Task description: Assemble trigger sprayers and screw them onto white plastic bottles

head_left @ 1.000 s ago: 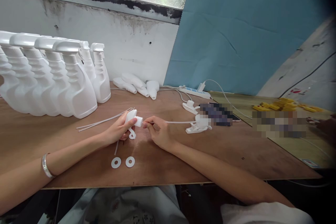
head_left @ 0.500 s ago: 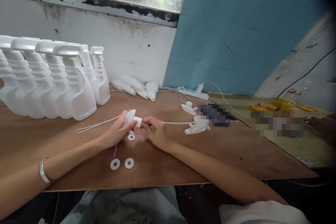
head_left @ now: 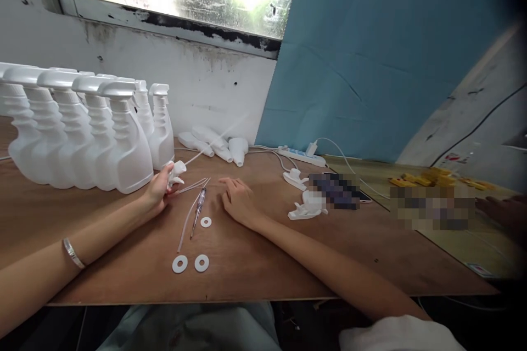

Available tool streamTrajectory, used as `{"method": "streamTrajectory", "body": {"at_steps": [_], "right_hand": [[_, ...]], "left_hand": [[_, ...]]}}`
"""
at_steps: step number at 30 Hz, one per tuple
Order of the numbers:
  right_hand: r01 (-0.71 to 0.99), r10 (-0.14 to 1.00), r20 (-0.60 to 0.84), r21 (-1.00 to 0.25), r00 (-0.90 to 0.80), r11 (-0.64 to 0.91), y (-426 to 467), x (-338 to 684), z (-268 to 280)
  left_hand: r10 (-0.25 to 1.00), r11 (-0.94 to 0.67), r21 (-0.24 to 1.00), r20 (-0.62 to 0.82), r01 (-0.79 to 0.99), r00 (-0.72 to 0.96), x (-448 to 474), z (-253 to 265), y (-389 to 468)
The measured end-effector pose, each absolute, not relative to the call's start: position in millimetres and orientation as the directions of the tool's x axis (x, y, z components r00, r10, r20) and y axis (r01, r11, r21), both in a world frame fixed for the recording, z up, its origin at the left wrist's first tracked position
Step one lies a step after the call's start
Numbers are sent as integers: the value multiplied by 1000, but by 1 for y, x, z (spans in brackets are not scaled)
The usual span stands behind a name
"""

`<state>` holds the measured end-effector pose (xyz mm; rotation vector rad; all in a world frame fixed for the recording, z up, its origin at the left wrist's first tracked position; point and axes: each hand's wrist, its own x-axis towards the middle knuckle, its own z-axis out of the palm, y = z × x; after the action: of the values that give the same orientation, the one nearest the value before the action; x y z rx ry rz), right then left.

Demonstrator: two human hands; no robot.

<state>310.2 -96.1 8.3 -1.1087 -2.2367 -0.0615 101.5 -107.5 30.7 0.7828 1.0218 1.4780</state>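
Observation:
At the left centre my left hand (head_left: 157, 191) is closed around a white trigger spray head (head_left: 177, 170). A thin dip tube (head_left: 214, 141) sticks out of the head toward the upper right, blurred at its far end. My right hand (head_left: 241, 204) rests over the table with nothing in it, thumb and forefinger apart. Between the hands lies a clear-handled screwdriver (head_left: 199, 207), with loose thin tubes (head_left: 186, 226) beside it. A small white washer (head_left: 206, 222) is right of the screwdriver. Two larger washers, one left (head_left: 180, 264) and one right (head_left: 201, 263), lie nearer the front edge.
Several white spray bottles (head_left: 127, 142) stand in rows at left. White bottle-shaped covers (head_left: 237, 151) lie by the wall. Loose spray heads (head_left: 308, 205), a blurred-out phone (head_left: 337, 189) and a power strip (head_left: 302, 156) are at right. Another person's hand (head_left: 500, 211) shows at far right.
My left hand has moved left with the spray head, which now carries the tube. My right hand has let go of the tube and stays near the middle. The screwdriver has come into sight.

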Motion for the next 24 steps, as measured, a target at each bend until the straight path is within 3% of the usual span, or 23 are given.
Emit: {"method": "streamTrajectory", "body": {"at_steps": [4, 11, 24], "right_hand": [[920, 887, 406, -213, -223, 328, -64, 307, 5], [955, 960, 279, -277, -21, 101, -3, 311, -3], [966, 953, 299, -230, -43, 115, 20, 313, 1]], "left_hand": [[990, 24, 914, -78, -405, -119, 110, 24, -110], [992, 59, 918, -99, -393, -81, 112, 25, -110], [991, 79, 928, -112, -363, -71, 112, 22, -108]]}}
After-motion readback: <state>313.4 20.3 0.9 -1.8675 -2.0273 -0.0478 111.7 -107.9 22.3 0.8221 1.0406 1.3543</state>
